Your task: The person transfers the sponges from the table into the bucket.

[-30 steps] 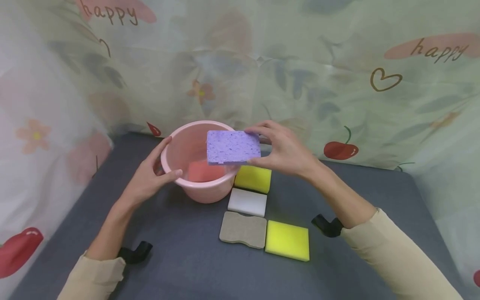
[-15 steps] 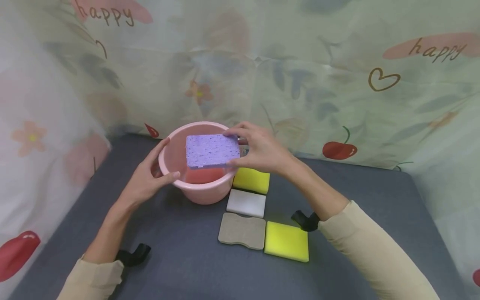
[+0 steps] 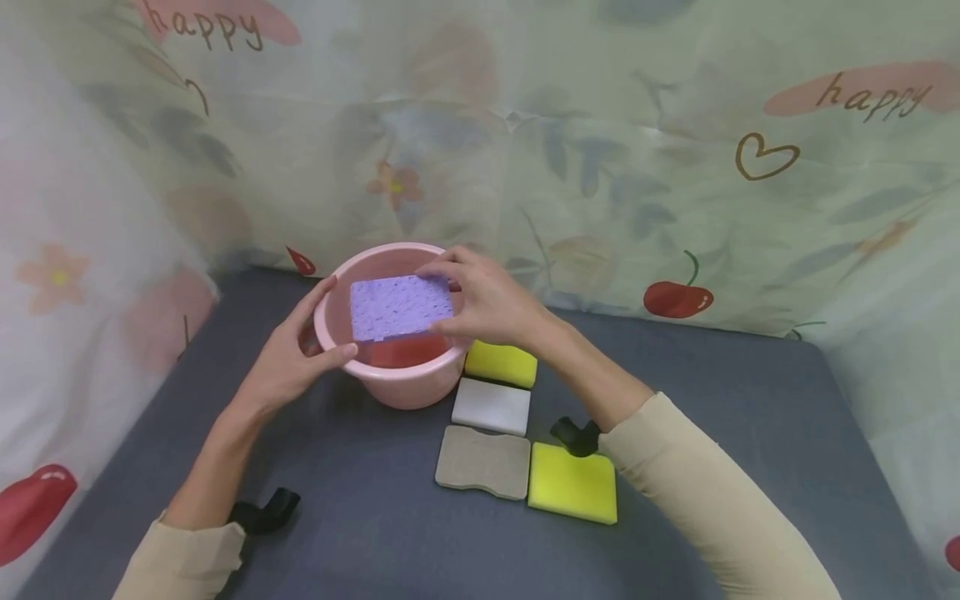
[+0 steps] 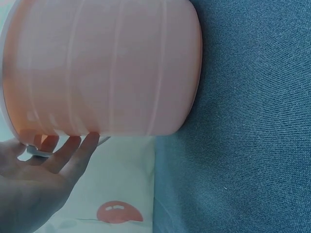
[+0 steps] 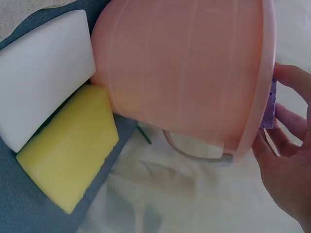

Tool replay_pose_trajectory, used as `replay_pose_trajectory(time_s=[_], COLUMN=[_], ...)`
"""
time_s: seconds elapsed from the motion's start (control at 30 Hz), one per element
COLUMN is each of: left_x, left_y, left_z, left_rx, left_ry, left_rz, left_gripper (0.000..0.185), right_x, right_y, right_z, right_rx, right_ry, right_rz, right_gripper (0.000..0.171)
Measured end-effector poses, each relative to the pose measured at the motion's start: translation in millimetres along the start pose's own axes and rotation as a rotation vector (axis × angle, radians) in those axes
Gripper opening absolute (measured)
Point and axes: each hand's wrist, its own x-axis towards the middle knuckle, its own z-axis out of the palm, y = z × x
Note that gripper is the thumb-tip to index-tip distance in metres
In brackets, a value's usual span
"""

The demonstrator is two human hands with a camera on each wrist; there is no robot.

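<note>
- The left hand (image 3: 288, 367) is gripping the rim of a round pink plastic bucket (image 3: 411, 392) at its left side, thumb lying over the edge, fingertips touching the outer wall.
- The right hand (image 3: 495, 304) is pinching the right end of a purple rectangular speckled sponge (image 3: 397, 308) between thumb and fingers, reaching in from the bucket's right.
- The sponge is hanging tilted over the bucket's mouth, its broad face turning toward the head camera.
- Both forearms are slanting inward toward the bucket, wearing rolled beige sleeves (image 3: 720, 500) and black wrist fittings (image 3: 266, 511).
- A coral-red piece (image 3: 408, 353) is lying inside the bucket, partly hidden.
- A dark blue-grey cloth surface (image 3: 360, 542) is supporting the bucket.
- Just right of the bucket, a yellow sponge block (image 3: 502, 364) is lying beside a white rectangular block (image 3: 491, 407).
- In front and to the bucket's right, a grey-brown notched pad (image 3: 483, 462) is lying next to a second yellow sponge block (image 3: 573, 485).
- Pale curtains printed with flowers, leaves and cherries (image 3: 678, 300) are hanging behind the bucket and to both sides.
- Brown handwritten-style lettering is reading "happy" twice, up and left of the bucket (image 3: 213, 29) and well to its right (image 3: 873, 98), above a heart outline.
</note>
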Motion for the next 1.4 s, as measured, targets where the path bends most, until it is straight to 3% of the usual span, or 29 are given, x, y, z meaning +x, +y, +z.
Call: replay_pose_trajectory(time_s=[0.27,0.5,0.77,1.03,1.4], left_x=[0.4,-2.3,-1.9,0.9,1.0], left_y=[-0.6,2.6,0.7,0.8,0.3], left_z=[-1.1,-1.6,-2.0,-0.5,3.0], left_rx=[0.027,-0.002,-0.026,-0.004,0.033], left_ry=[-0.003,0.006,0.002,0.006,0.014], left_rz=[0.016,0.023,0.053,0.047,0.028], left_gripper=[0.090,0.091,0.090,0.090,0.090], right_x=[8.3,15.3,21.4,24.6,34.7], right_y=[-1.1,-6.0,-12.9,-12.7,-11.3], right_z=[6.2,13.2,17.6,14.1,15.9], right_rx=[-0.024,-0.085,-0.136,-0.206,-0.275], right_ry=[-0.064,-0.084,-0.165,-0.220,-0.331], right_rz=[0.029,0.032,0.021,-0.007,0.018], right_gripper=[0.056,0.057,0.056,0.055,0.054])
